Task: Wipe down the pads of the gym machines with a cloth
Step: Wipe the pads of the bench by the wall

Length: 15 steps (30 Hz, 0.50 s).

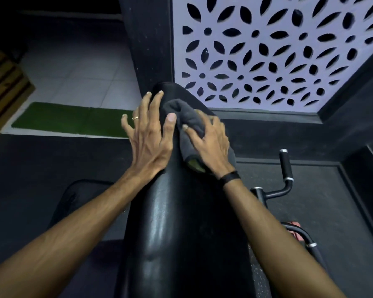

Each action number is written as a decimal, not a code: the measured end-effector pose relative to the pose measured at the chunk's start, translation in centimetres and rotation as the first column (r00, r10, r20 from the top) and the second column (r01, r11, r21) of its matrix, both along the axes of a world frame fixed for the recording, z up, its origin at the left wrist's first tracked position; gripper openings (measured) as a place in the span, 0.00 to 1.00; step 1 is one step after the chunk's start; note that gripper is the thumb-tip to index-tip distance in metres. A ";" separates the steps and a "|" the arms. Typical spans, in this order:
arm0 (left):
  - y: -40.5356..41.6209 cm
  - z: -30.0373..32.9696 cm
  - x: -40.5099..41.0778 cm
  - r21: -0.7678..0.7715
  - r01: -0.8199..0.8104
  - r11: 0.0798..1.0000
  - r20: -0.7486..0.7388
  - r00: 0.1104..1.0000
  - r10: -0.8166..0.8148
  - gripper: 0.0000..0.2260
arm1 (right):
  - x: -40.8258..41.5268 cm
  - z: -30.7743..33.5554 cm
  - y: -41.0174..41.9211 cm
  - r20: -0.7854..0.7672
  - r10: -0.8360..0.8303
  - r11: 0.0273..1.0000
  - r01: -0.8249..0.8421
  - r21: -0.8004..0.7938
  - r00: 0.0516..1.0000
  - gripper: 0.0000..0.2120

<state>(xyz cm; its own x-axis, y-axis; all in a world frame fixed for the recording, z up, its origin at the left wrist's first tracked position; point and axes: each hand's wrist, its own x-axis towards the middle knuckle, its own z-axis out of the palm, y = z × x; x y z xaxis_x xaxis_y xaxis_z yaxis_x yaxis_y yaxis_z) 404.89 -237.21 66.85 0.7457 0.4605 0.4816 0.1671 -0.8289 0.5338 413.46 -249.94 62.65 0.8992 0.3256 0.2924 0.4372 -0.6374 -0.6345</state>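
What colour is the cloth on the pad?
Dark grey cloth, seen in the head view.

I have a single view, from the camera worn on the head, looking forward and steeply down along the long glossy black vinyl pad (pixel 181 222), which runs away from me up the middle. It sits close: both forearms enter from the bottom corners.

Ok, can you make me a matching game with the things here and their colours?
Things:
1. Folded wiping cloth under the right hand
2. Long shiny padded bench pad
3. Strip of turf mat on the floor
4. Cut-out flower-pattern wall panel

Colours:
A. green
B. pale lilac
C. grey
D. black

Pairs: 1-C, 2-D, 3-A, 4-B
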 end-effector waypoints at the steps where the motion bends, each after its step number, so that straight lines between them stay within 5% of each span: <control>1: 0.0 0.0 0.0 0.002 -0.001 1.000 0.001 1.000 0.001 0.30 | 1.7 -0.7 -0.6 -0.071 -0.003 1.000 0.003 0.007 0.997 0.27; 7: -0.2 0.2 -0.1 -0.008 -0.005 1.000 -0.003 1.000 0.005 0.29 | 3.6 -5.9 -7.2 -0.309 -0.081 0.995 0.061 -0.073 0.948 0.26; 15: -0.1 0.2 0.0 0.011 0.010 1.000 -0.008 1.000 -0.010 0.30 | -2.8 -0.2 -3.0 -0.133 0.131 0.989 -0.121 0.082 0.983 0.33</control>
<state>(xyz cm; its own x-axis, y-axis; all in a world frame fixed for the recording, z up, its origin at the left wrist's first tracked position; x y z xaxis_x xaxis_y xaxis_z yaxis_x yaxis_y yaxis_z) 404.89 -237.32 67.01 0.7538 0.4480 0.4806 0.1634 -0.8363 0.5234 410.65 -252.89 62.41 0.8857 0.4208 0.1963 0.4163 -0.5325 -0.7370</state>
